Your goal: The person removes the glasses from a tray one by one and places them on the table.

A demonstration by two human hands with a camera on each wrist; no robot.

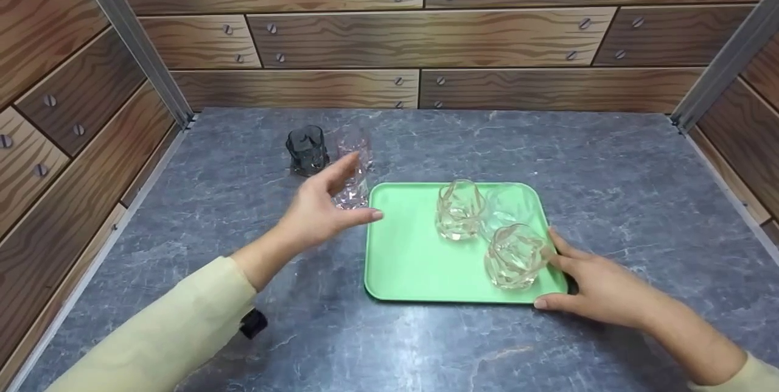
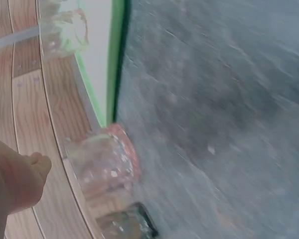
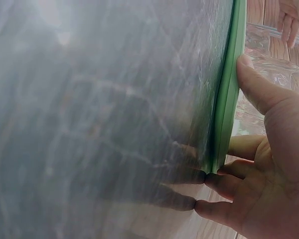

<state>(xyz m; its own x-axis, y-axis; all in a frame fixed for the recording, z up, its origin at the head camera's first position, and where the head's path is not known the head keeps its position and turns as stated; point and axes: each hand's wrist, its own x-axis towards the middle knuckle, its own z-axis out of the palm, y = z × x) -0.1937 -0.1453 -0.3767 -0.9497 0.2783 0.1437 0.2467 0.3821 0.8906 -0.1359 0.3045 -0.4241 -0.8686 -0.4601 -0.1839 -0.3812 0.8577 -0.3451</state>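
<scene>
A green tray [image 1: 414,264] lies on the table with three clear, faceted drinking glasses on its right half: one at the back [image 1: 459,212], a fainter one beside it [image 1: 512,203] and one nearer the front [image 1: 516,258]. My right hand [image 1: 602,285] grips the tray's front right corner, thumb along the front edge and fingers at the right side. Left of the tray, my left hand [image 1: 316,209] is spread with thumb and fingers apart, holding nothing. Close to it stand a clear glass [image 1: 352,194], partly hidden, a pinkish clear glass [image 1: 356,139] and a dark smoky glass [image 1: 307,148].
A grey marbled table [image 1: 292,331] spreads around the tray. Wood-patterned panels [image 1: 341,39] close off the back and both sides, joined by grey metal posts [image 1: 131,39]. Something small and black [image 1: 253,323] shows beside the left sleeve.
</scene>
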